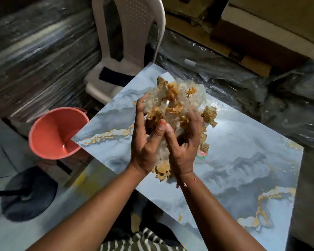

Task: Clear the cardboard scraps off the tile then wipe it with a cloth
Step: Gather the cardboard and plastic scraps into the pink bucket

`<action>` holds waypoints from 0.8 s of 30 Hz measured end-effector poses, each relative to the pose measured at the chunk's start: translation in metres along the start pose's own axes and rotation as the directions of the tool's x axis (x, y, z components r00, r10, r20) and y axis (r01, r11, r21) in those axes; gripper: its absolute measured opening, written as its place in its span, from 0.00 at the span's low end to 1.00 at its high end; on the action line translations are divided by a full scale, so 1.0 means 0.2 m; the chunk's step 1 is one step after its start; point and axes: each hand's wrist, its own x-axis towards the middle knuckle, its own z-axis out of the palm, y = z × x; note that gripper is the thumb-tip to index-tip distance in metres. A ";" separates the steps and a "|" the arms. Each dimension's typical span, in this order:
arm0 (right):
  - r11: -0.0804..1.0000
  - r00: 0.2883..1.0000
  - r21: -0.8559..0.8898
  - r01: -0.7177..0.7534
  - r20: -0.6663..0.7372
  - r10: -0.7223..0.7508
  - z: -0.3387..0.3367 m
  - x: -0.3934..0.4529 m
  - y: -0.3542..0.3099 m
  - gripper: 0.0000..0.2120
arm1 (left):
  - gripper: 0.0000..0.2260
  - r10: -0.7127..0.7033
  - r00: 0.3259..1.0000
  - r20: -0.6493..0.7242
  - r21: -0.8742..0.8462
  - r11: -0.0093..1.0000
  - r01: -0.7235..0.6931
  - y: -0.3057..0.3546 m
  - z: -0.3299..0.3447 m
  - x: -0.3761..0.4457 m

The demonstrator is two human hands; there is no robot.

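— Striped cloth (143,240) at our lap sits closest, right under the lens. What do we see beyond it?

— We see the tile (234,160), blue-grey marble with gold veins, lying flat and filling most of the view. A white chair (127,42) stands past its far corner; a red bucket (56,133) sits at its left edge.

— And our hands?

— We have the left hand (145,140) and right hand (185,144) curled together around a wad of scraps (172,105), torn cardboard tangled in clear plastic, held just above the tile's middle. A few small bits (204,147) lie loose on the tile beside the right hand.
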 end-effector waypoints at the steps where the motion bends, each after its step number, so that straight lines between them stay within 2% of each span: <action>1: 1.000 1.000 0.013 0.014 0.010 -0.014 0.02 0.02 -0.03 0.29 | 0.34 0.006 1.000 -0.008 -0.024 1.000 -0.006 0.03 -0.02 0.01; 5: 0.994 0.996 0.109 0.030 0.075 -0.038 0.15 0.07 -0.13 0.29 | 0.35 0.048 0.996 -0.076 -0.030 0.998 -0.051 0.16 -0.10 0.03; 9: 0.985 0.989 0.165 0.048 0.130 -0.070 0.31 0.09 -0.21 0.28 | 0.30 0.104 0.981 -0.166 0.001 0.994 -0.105 0.25 -0.22 0.07; 18: 0.968 0.942 0.249 0.022 0.320 -0.104 0.86 0.07 -0.28 0.28 | 0.31 0.158 0.892 -0.423 0.086 0.987 -0.133 0.31 -0.69 0.18; 24: 0.957 0.896 0.271 -0.102 0.444 -0.030 1.41 -0.02 -0.22 0.28 | 0.27 0.050 0.830 -0.556 0.037 0.999 -0.035 0.25 -1.17 0.32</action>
